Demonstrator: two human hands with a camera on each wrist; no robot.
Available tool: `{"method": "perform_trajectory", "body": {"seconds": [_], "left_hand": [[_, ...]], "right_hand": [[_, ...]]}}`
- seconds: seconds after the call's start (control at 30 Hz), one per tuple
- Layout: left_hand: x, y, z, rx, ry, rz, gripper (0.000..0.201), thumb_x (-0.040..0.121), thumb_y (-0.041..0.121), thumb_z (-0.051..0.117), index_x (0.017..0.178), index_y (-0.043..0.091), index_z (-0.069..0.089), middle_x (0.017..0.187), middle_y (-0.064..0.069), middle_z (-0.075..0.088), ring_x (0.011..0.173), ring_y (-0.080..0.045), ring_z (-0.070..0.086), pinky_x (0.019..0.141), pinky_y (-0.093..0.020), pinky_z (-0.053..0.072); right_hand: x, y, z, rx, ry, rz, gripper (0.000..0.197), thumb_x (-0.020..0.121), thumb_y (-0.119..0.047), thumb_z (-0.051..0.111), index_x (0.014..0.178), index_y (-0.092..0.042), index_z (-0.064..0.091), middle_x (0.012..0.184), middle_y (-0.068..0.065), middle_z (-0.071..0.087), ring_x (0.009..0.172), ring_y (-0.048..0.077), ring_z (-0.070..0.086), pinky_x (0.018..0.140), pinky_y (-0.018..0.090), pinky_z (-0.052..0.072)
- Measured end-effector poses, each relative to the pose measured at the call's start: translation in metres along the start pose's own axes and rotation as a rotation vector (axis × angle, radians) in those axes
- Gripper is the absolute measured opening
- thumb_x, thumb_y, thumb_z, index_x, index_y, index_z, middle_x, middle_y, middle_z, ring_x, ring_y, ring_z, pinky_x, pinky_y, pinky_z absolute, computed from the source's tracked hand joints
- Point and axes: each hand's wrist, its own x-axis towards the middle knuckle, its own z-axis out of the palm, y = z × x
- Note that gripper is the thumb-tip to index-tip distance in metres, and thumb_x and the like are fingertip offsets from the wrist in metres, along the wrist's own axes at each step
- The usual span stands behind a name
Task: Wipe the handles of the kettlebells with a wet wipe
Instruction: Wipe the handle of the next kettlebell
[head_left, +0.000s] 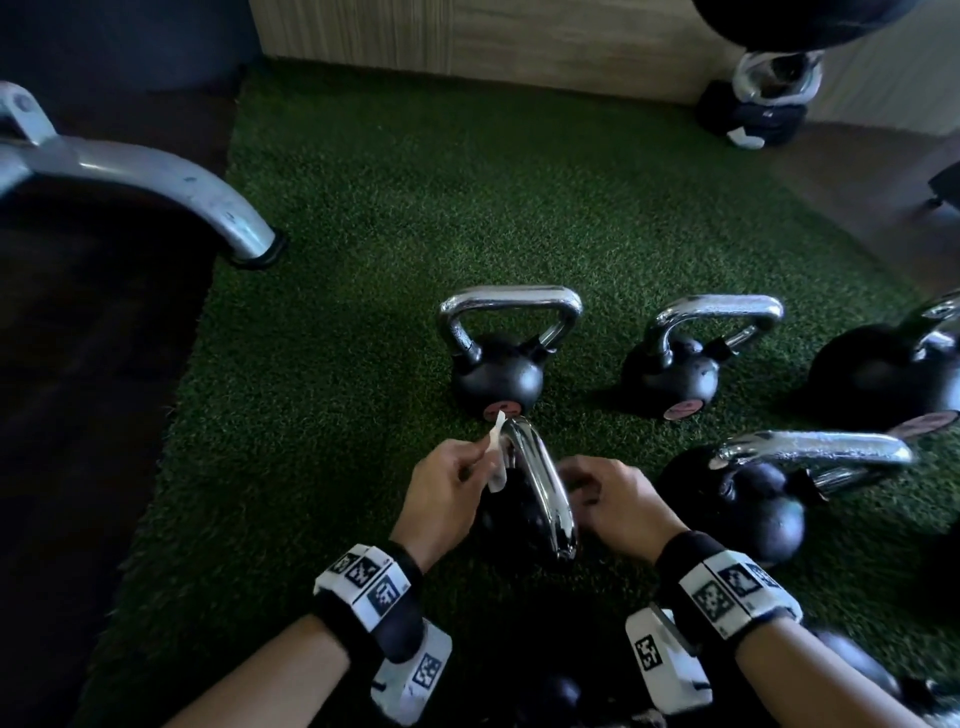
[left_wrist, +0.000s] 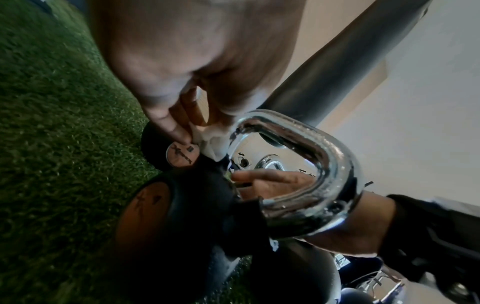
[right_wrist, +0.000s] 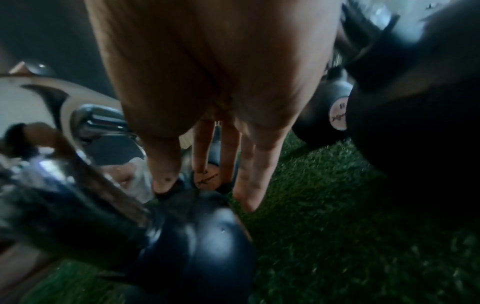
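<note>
The nearest black kettlebell stands on the turf with its chrome handle (head_left: 545, 483) edge-on to me. My left hand (head_left: 457, 478) pinches a small white wet wipe (head_left: 496, 457) against the handle's far left bend. In the left wrist view the wipe (left_wrist: 210, 142) sits bunched where the handle (left_wrist: 324, 160) meets the body. My right hand (head_left: 608, 499) is at the handle's right side. Its fingers (left_wrist: 270, 181) reach through the loop, and they look straight (right_wrist: 249, 185) in the right wrist view, gripping nothing that I can see.
Several more chrome-handled kettlebells stand on the green turf (head_left: 363, 260): one just beyond (head_left: 498, 374), one to its right (head_left: 675, 374), a larger one at the right edge (head_left: 883, 374), one beside my right hand (head_left: 753, 504). A grey machine leg (head_left: 156, 176) curves in at the left.
</note>
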Motion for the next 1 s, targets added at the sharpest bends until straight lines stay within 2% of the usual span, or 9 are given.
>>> {"method": "perform_trajectory", "body": {"seconds": [0.07, 0.13, 0.2, 0.3, 0.37, 0.5, 0.63, 0.83, 1.0], "left_hand": [[-0.003, 0.001, 0.003, 0.001, 0.019, -0.021, 0.018, 0.101, 0.029, 0.065, 0.1, 0.022, 0.082, 0.094, 0.012, 0.07, 0.087, 0.014, 0.06, 0.079, -0.006, 0.04], [-0.002, 0.004, 0.005, 0.014, 0.042, -0.032, 0.016, 0.099, 0.025, 0.069, 0.105, 0.018, 0.082, 0.09, 0.017, 0.07, 0.08, 0.021, 0.058, 0.077, 0.0, 0.039], [0.001, 0.01, 0.004, -0.019, 0.084, -0.017, 0.014, 0.096, 0.022, 0.073, 0.104, 0.016, 0.082, 0.093, 0.014, 0.077, 0.082, 0.019, 0.063, 0.075, 0.003, 0.04], [-0.001, 0.018, 0.002, -0.036, 0.172, 0.104, 0.015, 0.095, 0.02, 0.075, 0.106, 0.014, 0.082, 0.1, 0.007, 0.08, 0.092, 0.003, 0.071, 0.079, -0.009, 0.051], [-0.002, 0.022, 0.002, -0.007, 0.205, 0.167, 0.019, 0.093, 0.017, 0.076, 0.111, 0.013, 0.08, 0.102, 0.005, 0.079, 0.094, -0.001, 0.072, 0.082, -0.016, 0.054], [0.006, 0.019, -0.002, -0.103, 0.151, 0.038, 0.015, 0.094, 0.02, 0.076, 0.107, 0.016, 0.082, 0.102, 0.008, 0.08, 0.098, -0.001, 0.074, 0.088, -0.019, 0.057], [-0.005, 0.025, 0.001, -0.242, 0.116, -0.002, 0.025, 0.092, 0.023, 0.079, 0.116, 0.017, 0.079, 0.105, 0.011, 0.079, 0.098, 0.0, 0.074, 0.095, -0.028, 0.059], [-0.001, 0.031, -0.014, -0.337, 0.046, -0.01, 0.035, 0.084, 0.034, 0.085, 0.114, 0.017, 0.08, 0.107, 0.007, 0.08, 0.106, -0.006, 0.074, 0.103, -0.039, 0.056], [-0.031, 0.038, -0.004, -0.302, 0.067, 0.039, 0.032, 0.078, 0.03, 0.09, 0.107, 0.018, 0.082, 0.102, 0.012, 0.08, 0.099, -0.001, 0.075, 0.095, -0.027, 0.058]], "right_hand": [[0.003, -0.007, 0.007, 0.059, -0.069, 0.01, 0.039, 0.082, -0.021, 0.084, 0.099, -0.05, 0.065, 0.076, -0.015, 0.074, 0.068, -0.01, 0.066, 0.062, 0.005, 0.046], [0.003, -0.016, 0.012, 0.046, -0.117, 0.021, 0.03, 0.082, -0.034, 0.085, 0.082, -0.054, 0.063, 0.06, -0.019, 0.064, 0.056, -0.015, 0.057, 0.056, 0.005, 0.041], [0.004, -0.018, 0.011, 0.056, -0.109, 0.046, 0.03, 0.079, -0.042, 0.087, 0.063, -0.055, 0.065, 0.054, -0.018, 0.061, 0.052, -0.015, 0.054, 0.054, 0.006, 0.04], [0.004, -0.018, 0.012, 0.142, -0.089, 0.094, 0.027, 0.074, -0.039, 0.091, 0.057, -0.045, 0.07, 0.056, -0.016, 0.064, 0.05, -0.013, 0.055, 0.052, 0.008, 0.041], [0.005, -0.018, 0.013, 0.164, -0.077, 0.119, 0.027, 0.071, -0.04, 0.093, 0.056, -0.047, 0.071, 0.059, -0.014, 0.067, 0.053, -0.01, 0.058, 0.054, 0.009, 0.042], [0.007, -0.018, 0.015, 0.152, -0.07, 0.112, 0.031, 0.071, -0.041, 0.093, 0.057, -0.055, 0.069, 0.055, -0.018, 0.064, 0.055, -0.01, 0.057, 0.056, 0.01, 0.043], [0.009, -0.013, 0.02, 0.196, -0.107, 0.104, 0.018, 0.073, -0.034, 0.092, 0.068, -0.039, 0.075, 0.063, -0.013, 0.067, 0.068, 0.0, 0.061, 0.073, 0.03, 0.055], [0.01, -0.015, 0.018, 0.175, -0.087, 0.079, 0.034, 0.072, -0.037, 0.093, 0.056, -0.054, 0.067, 0.051, -0.022, 0.061, 0.054, -0.009, 0.055, 0.064, 0.016, 0.046], [0.003, -0.024, 0.01, 0.127, -0.1, 0.023, 0.043, 0.08, -0.032, 0.087, 0.053, -0.056, 0.065, 0.048, -0.025, 0.059, 0.047, -0.012, 0.051, 0.053, 0.007, 0.036]]}}
